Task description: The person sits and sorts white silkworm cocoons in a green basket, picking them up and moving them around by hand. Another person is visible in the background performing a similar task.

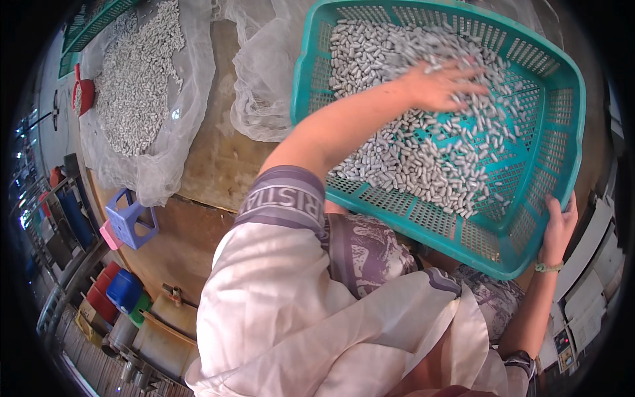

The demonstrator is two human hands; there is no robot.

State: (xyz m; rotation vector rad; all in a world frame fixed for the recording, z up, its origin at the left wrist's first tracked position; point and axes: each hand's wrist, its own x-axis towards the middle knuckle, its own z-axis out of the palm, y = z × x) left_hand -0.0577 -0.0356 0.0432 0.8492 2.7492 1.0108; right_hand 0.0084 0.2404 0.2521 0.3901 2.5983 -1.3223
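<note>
A large teal plastic basket (pixel 562 126) with slotted walls rests over my lap. In it lies a heap of small grey-white, rounded cylinder-shaped pieces (pixel 377 155), thickest at the left. My left hand (pixel 442 86) reaches across the heap with its fingers spread, palm down. Pieces around those fingers are smeared by motion, and it grips nothing that I can see. At the basket's lower right corner my right hand (pixel 557 231) holds the rim, thumb on the near side, the other fingers partly hidden behind the wall.
On the left, a translucent sheet (pixel 192 99) carries a bigger pile of similar pieces (pixel 135 92), with a red scoop (pixel 84 94) beside it. Crumpled netting (pixel 261 86) lies left of the basket. A purple stool (pixel 132 221) and a blue container (pixel 124 290) stand lower left.
</note>
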